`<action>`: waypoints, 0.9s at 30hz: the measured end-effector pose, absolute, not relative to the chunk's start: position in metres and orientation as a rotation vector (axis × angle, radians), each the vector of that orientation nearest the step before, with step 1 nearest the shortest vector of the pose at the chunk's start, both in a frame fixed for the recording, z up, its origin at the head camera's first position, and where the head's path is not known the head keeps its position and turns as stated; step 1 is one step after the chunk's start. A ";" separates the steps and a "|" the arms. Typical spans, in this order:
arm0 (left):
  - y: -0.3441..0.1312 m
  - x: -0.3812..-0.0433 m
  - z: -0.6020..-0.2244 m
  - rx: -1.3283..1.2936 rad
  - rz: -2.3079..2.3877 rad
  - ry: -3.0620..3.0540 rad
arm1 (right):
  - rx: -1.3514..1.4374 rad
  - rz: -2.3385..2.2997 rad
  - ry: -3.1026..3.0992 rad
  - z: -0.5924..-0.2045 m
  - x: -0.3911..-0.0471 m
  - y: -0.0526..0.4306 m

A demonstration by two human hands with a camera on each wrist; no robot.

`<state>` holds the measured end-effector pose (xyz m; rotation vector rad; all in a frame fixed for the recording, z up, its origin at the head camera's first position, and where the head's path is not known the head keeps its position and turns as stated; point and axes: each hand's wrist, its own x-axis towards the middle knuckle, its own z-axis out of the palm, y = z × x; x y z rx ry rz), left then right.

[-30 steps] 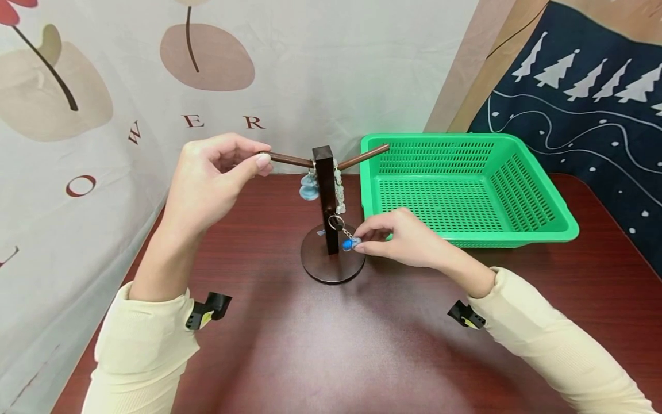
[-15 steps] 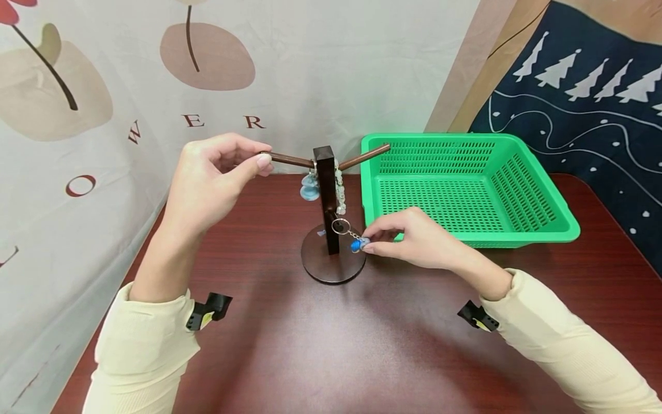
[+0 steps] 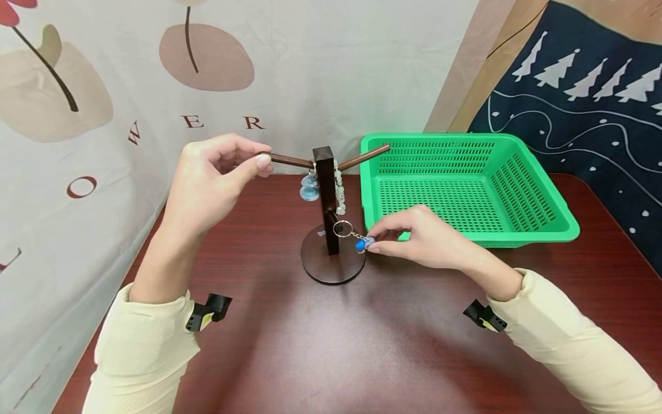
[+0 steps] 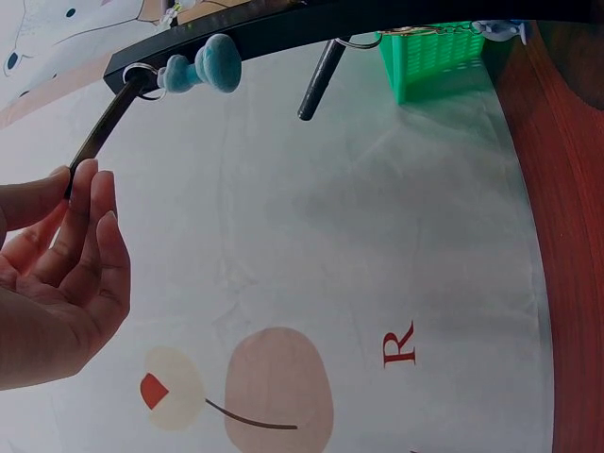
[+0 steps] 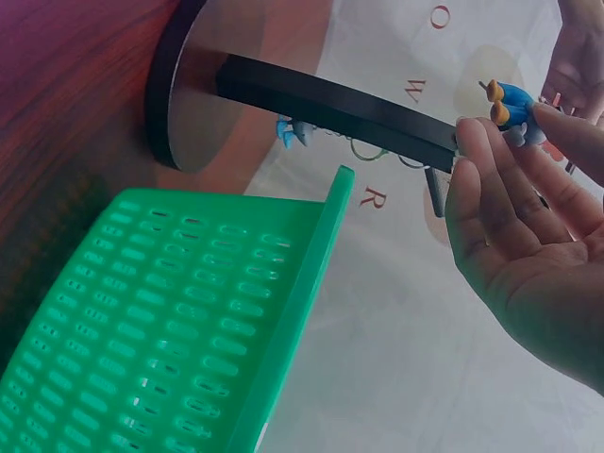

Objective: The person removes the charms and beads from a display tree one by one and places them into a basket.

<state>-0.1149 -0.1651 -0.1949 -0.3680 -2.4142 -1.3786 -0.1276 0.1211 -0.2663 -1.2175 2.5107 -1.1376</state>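
My left hand (image 3: 212, 184) pinches the outer end of the upper left peg (image 3: 289, 160) on a dark wooden stand (image 3: 326, 195). Between thumb and fingertips, my right hand (image 3: 414, 236) holds a keychain by its small blue figurine (image 5: 514, 106), which has yellow feet. Its silver ring (image 3: 343, 229) overlaps the tip of the stand's lower front peg in the head view, a short chain joining ring and figurine. A pale blue pendant (image 4: 217, 64) hangs by a ring on the left peg. Clear beads (image 3: 339, 192) hang from the upper right peg (image 3: 364, 156).
A green plastic basket (image 3: 517, 237) stands right of the stand, close to the right hand. Behind the post hangs another blue-grey charm (image 5: 294, 131). The round base (image 3: 331, 270) rests on a reddish-brown table (image 3: 289, 345), with a printed cloth (image 3: 331, 69) behind.
My right hand has moved slightly to the right and toward me with the keychain, its ring shifting outward at the front peg's tip. My left hand has stayed on the left peg.
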 end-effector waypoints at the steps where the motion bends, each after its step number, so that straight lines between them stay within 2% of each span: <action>1: -0.165 -0.115 -0.195 -0.367 -1.379 -2.415 | -1.218 -1.137 2.509 -0.265 -0.127 0.121; 15: -0.165 -0.116 -0.195 -0.372 -1.374 -2.415 | -1.319 -1.157 2.501 -0.264 -0.128 0.128; 27: -0.165 -0.116 -0.195 -0.375 -1.375 -2.414 | -1.147 -1.113 2.551 -0.261 -0.133 0.139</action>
